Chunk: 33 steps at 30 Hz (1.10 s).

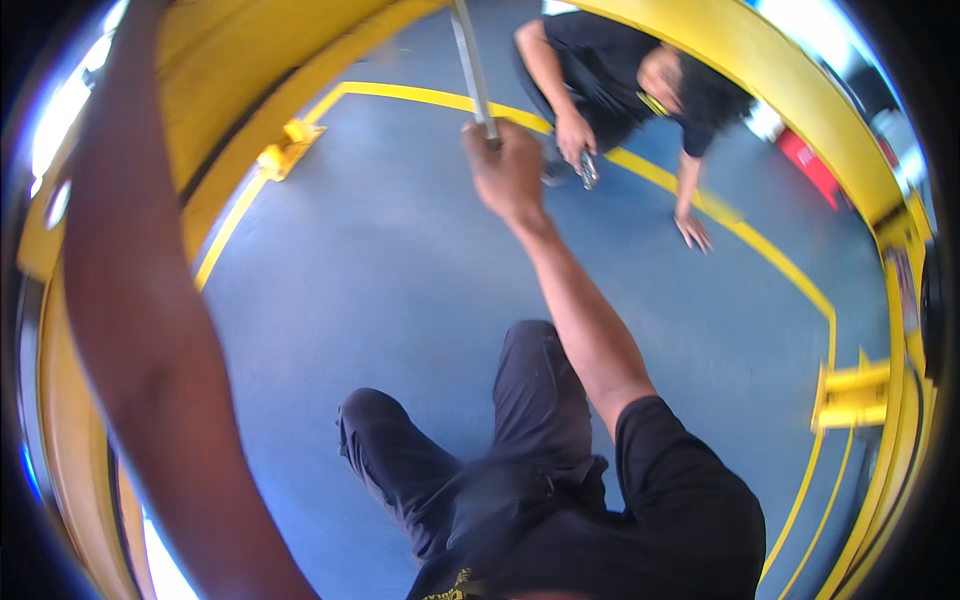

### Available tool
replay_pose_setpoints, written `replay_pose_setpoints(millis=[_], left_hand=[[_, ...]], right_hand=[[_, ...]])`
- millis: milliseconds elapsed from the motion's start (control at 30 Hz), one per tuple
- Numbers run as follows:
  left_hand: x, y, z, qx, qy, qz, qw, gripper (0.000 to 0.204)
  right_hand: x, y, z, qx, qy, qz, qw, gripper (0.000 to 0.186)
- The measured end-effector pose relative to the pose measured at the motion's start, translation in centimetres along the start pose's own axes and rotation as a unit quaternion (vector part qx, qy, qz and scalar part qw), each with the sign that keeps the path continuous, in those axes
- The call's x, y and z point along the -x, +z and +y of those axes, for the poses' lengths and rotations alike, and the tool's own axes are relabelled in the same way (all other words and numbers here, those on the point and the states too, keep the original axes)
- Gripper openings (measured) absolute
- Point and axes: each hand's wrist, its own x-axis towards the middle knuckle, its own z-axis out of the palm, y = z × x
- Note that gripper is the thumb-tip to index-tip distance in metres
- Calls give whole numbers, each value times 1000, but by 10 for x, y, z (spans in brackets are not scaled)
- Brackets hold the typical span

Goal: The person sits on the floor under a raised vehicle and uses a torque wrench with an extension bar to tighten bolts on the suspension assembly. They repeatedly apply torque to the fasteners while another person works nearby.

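My right hand (508, 168) is closed around the lower end of a long silver metal bar (468, 62), out in front of me at the upper middle. The bar's far end runs past the top edge, beside a yellow beam (235, 75), so I cannot see what it meets. My left forearm (150, 330) rises along the left side and leaves the picture at the top; the hand itself is hidden from view.
A co-worker (610, 80) crouches at the upper right, one hand on the blue floor (400, 260), the other holding a shiny metal tool (588, 170). Yellow brackets (290, 150) stand at the left and right. A curved yellow frame (790, 85) surrounds me.
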Motion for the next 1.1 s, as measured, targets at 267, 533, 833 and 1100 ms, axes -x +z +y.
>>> replay_pose_setpoints(millis=[267,533,833,1100], left_hand=[[296,-73,19,52,-381,-487,784,30],[370,-145,4,75,-385,-623,677,32],[267,-3,64,207,-257,-649,685,34],[6,86,79,266,-163,-433,846,36]], right_hand=[[161,-80,32,34,75,67,994,39],[345,-163,-46,71,258,88,959,45],[368,-179,-52,292,368,118,875,48],[354,-185,-30,243,437,137,855,44]])
